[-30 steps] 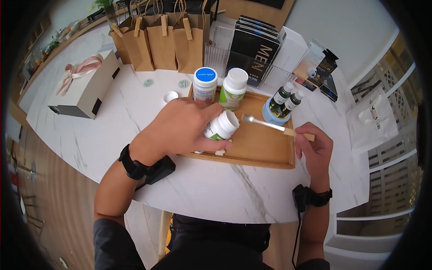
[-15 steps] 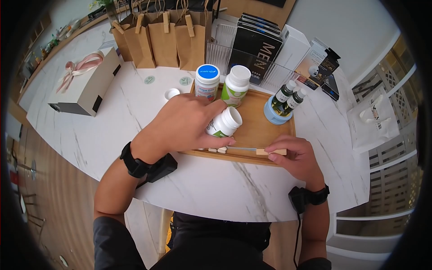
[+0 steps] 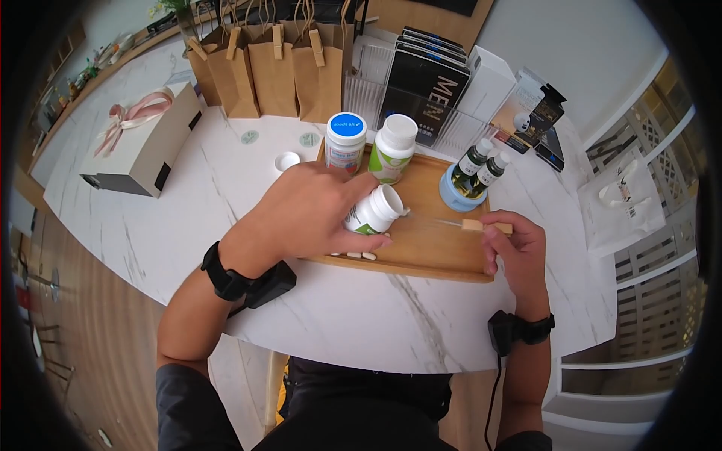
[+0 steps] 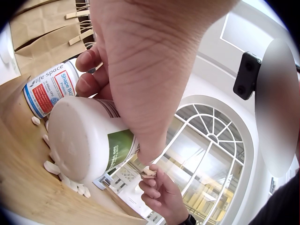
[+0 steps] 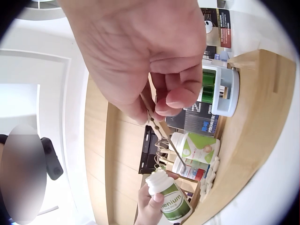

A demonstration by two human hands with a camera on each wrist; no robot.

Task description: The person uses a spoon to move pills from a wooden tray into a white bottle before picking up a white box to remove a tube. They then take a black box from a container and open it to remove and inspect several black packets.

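With fingers and thumb of the left hand clamped round an uncapped white plastic bottle with green label, holds it tilted above the near left part of a rectangular light-brown wooden tray, its mouth toward the right. Cannot tell from these views any contact between its base and the tray. Near it, along the near rim, can see small whitish oblong tablets. With thumb and fingers of the right hand pinched on a pale wooden clip, carries a slim silver metal tool.

Compared with half a second ago, has lifted this tool away from the tablets and brought its far end just beside the bottle mouth. By judgement, seems to have passed from gathering tablets to working at the mouth; because of blur, cannot confirm any tablet on the tip.

On the held bottle, can read only the ending "enium", white on green. Farther back, can see a white round tub with bright blue lid, marked "life-space" and "Shape B420", and next to it an upright white bottle with green-and-white label, not surely readable. To the right, can see two dark green glass bottles in a light blue round holder. Behind the tray, on a black box, can read "MEN".
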